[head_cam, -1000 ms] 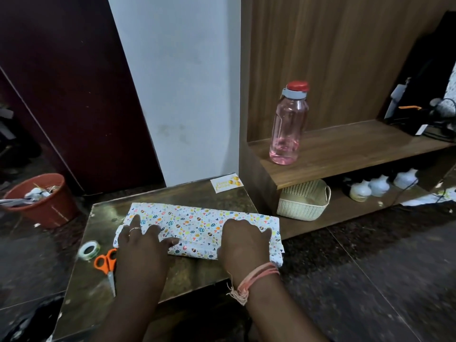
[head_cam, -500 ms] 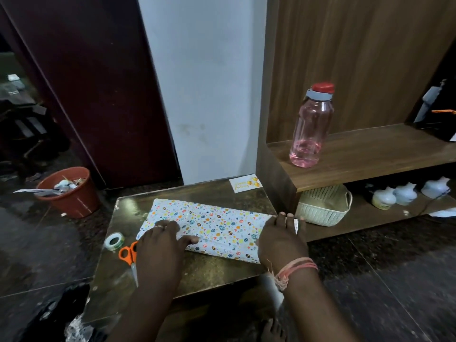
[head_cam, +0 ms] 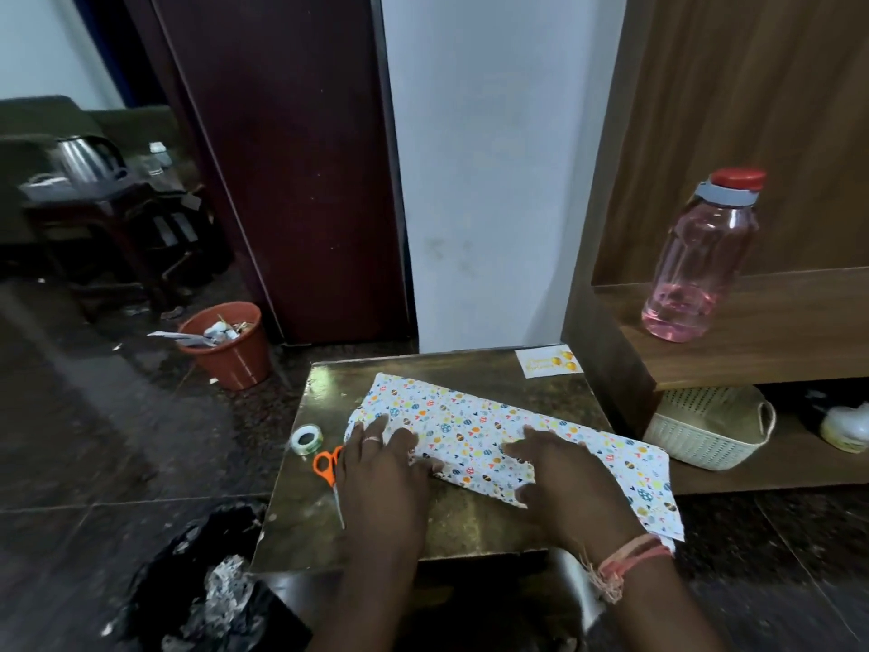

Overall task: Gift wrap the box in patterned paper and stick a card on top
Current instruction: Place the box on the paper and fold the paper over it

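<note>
White patterned paper (head_cam: 475, 428) lies folded over the box on a low brown table (head_cam: 451, 524); the box itself is hidden under it. My left hand (head_cam: 383, 468) presses flat on the paper's left end, fingers straight. My right hand (head_cam: 552, 472) lies on the near middle of the paper, fingers pointing left. The paper's right end hangs past the table edge. A small white card (head_cam: 549, 360) with yellow print lies at the table's far right corner.
A tape roll (head_cam: 306, 439) and orange scissors (head_cam: 327, 468) lie left of my left hand. A pink bottle (head_cam: 696, 265) stands on a wooden shelf (head_cam: 771, 331), a cream basket (head_cam: 710, 428) below it. An orange bin (head_cam: 228, 343) stands on the floor at left.
The camera has swung left. My right hand slid left from the paper's right end to its middle, and the right end now lies loose past the table edge.
</note>
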`<action>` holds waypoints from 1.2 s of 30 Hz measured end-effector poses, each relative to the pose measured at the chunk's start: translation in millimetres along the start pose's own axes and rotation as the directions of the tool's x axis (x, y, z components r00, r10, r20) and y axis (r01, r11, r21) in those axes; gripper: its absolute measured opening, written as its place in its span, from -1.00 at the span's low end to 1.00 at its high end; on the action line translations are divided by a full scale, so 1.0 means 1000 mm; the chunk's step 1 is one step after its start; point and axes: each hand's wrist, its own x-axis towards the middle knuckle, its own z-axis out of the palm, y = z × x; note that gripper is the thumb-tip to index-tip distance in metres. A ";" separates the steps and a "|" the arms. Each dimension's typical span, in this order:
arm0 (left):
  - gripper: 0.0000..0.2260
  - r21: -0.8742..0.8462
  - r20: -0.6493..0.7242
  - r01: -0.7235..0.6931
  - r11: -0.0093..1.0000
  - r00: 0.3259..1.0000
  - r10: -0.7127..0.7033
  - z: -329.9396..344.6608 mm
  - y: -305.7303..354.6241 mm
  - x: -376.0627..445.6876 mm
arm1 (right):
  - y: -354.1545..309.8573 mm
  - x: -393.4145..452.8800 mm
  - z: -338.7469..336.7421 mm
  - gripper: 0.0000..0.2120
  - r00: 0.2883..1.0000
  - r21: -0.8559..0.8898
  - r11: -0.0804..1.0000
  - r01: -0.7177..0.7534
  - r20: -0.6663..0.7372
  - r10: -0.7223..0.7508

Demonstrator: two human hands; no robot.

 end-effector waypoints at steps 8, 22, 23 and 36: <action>-0.78 -0.221 0.051 0.217 0.951 0.976 -0.211 -0.004 -0.004 -0.030 | -0.003 0.004 0.006 -0.55 0.994 -0.015 0.996 -0.084 -0.070 0.083; -0.71 -0.511 0.267 0.279 0.813 0.951 -0.158 -0.001 0.036 -0.037 | 0.009 0.021 0.002 -0.70 0.505 0.226 0.969 -0.099 -0.828 0.245; -0.69 -0.491 0.243 0.238 0.838 0.961 -0.131 -0.002 0.036 -0.035 | 0.012 0.021 0.003 -0.70 0.492 0.239 0.968 -0.073 -0.836 0.243; -0.71 -0.152 -0.019 -0.058 0.987 0.998 0.056 0.004 0.020 -0.007 | 0.036 0.033 0.028 -0.26 0.981 0.050 0.993 -0.103 -0.159 0.109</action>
